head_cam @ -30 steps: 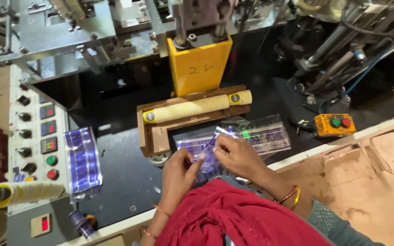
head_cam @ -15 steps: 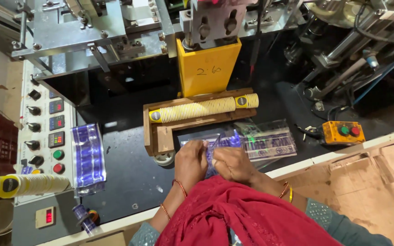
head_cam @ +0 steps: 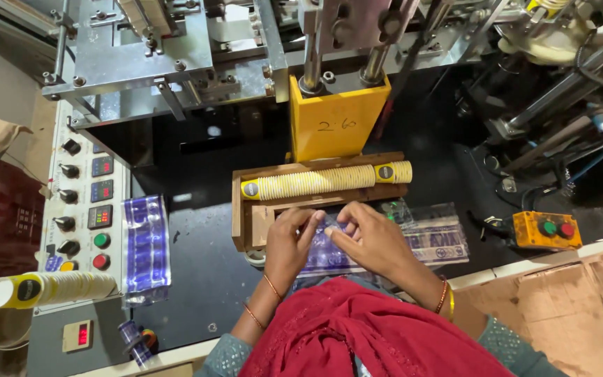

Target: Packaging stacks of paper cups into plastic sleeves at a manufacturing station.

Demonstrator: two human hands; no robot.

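I see my left hand [head_cam: 289, 244] and right hand [head_cam: 375, 241] pinching a clear printed bag [head_cam: 385, 244], its long axis running left to right, near the wooden tray [head_cam: 246, 220].

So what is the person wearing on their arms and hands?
No gloves: both hands are bare. The left hand has two thin orange-red bangles on its forearm, and the right hand has a red and a gold bangle at the wrist. Teal patterned sleeves end near the elbows, under a red scarf.

A factory floor is shown: a large grey metal machine [head_cam: 176, 63], a control panel with knobs and buttons [head_cam: 82, 202], stacked yellow paper cups [head_cam: 315, 183].
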